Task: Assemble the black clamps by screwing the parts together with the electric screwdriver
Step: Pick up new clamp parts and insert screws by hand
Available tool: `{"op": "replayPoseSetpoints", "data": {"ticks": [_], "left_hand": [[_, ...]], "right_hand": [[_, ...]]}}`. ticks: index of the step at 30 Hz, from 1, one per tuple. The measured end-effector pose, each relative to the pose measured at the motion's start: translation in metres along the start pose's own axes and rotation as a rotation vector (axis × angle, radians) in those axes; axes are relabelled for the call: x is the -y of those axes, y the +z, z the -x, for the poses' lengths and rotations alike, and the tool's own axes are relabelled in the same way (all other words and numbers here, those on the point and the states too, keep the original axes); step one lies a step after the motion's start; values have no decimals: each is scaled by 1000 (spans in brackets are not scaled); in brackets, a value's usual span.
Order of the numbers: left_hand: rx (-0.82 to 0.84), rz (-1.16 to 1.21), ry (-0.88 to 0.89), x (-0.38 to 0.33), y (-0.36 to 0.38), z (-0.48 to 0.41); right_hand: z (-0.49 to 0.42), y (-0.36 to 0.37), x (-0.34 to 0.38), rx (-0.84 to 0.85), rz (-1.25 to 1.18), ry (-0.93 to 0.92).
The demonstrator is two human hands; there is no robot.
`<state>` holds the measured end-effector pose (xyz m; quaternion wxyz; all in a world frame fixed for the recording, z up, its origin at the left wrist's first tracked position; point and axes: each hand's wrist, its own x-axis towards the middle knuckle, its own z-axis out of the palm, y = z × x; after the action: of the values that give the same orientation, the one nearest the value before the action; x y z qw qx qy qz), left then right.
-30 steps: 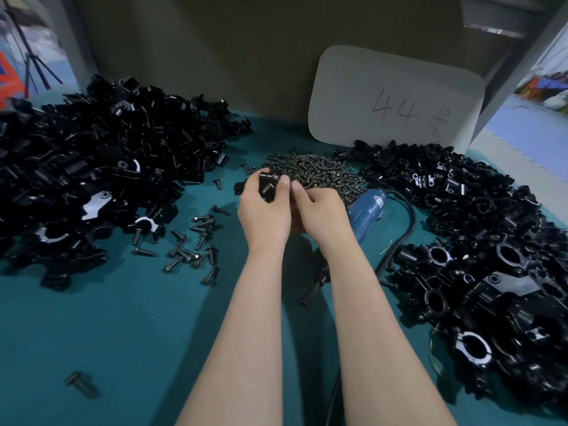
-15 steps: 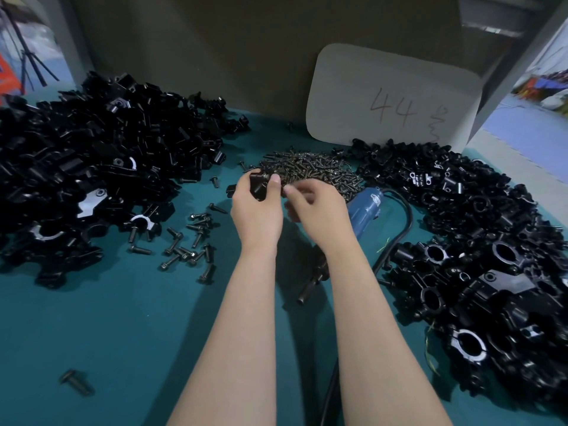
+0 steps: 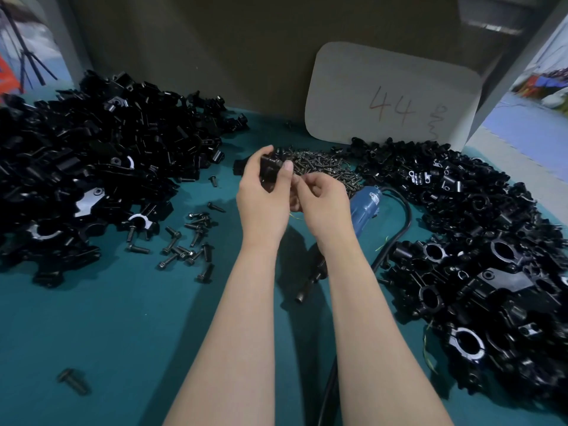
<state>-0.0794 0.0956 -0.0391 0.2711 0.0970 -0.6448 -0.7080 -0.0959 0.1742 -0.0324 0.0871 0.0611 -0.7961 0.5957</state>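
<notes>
My left hand (image 3: 262, 198) grips a small black clamp part (image 3: 270, 169) between thumb and fingers, held up over the teal table. My right hand (image 3: 322, 201) is right beside it with fingers curled; its fingertips seem to pinch something tiny next to the part, but I cannot make it out. Just beyond the hands lies a heap of small dark screws (image 3: 322, 167). The blue electric screwdriver (image 3: 364, 206) lies on the table under my right wrist, its black bit end (image 3: 309, 284) showing between my forearms.
A big pile of black clamp parts (image 3: 92, 167) fills the left, another pile (image 3: 479, 250) the right. Loose bolts (image 3: 187, 241) lie left of my left arm, one bolt (image 3: 72, 381) near the front. The screwdriver's black cable (image 3: 399, 229) curves right. A grey card marked 44 (image 3: 390, 96) leans at the back.
My right hand pulled back from the screw heap toward the part in my left hand. The left hand turned the part slightly and raised it.
</notes>
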Motion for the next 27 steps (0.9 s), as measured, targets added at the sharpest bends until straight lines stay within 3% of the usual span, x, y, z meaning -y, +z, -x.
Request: {"op": "replayPoseSetpoints", "data": {"ticks": [5,8,13,17,20,24,27], "left_hand": [[-63,210,-222,1,-1,-3],[-85,270,-283,3,-4,-4],[-50,38,-132,5,-3,0],[19,-78,-27,2,-1,3],[-30,-102,-33,0,0,3],[-115,206,-350,0,-2,-2],[-121,338,-448,3,-5,-5]], "right_hand": [[4,5,-2,-32,198,-206],[4,4,0,46,190,-161],[2,0,3,31,215,-12],[2,-2,5,56,-135,136],[1,-1,4,32,-17,16],[6,3,1,36,262,-265],[6,4,0,68,290,-273]]}}
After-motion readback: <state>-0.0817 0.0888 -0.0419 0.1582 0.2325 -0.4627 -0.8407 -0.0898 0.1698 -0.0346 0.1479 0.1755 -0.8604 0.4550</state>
